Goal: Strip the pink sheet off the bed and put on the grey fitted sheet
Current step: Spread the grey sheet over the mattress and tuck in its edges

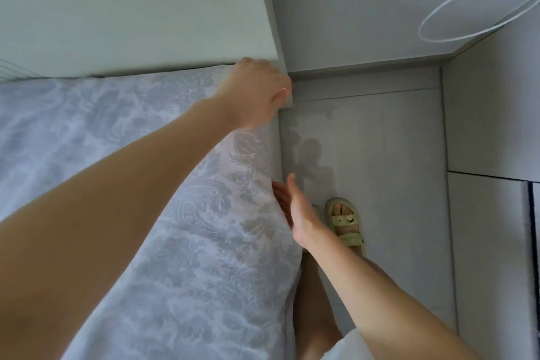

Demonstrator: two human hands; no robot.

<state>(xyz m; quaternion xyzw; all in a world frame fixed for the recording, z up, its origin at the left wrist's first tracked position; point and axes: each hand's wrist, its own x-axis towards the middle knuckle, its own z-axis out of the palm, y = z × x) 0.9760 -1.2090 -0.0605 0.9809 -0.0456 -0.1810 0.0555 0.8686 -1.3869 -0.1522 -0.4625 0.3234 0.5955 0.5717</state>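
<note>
The bed (181,242) fills the left half of the view, its top covered in pale grey cloth with a floral pattern. No pink sheet is in view. My left hand (257,90) reaches to the bed's far right corner by the headboard (131,9). Its fingers and thumb curl down over that corner, and what they pinch is hidden. My right hand (295,207) lies flat against the bed's right side lower down, fingers straight and pointing away from me, partly behind the bulging edge.
A pale floor (365,155) runs along the bed's right side. My foot in a light green sandal (346,222) stands there. A white wall and skirting close the far end, and a white cabinet or door panel (491,126) stands on the right. A thin white cable loop (467,9) hangs at the upper right.
</note>
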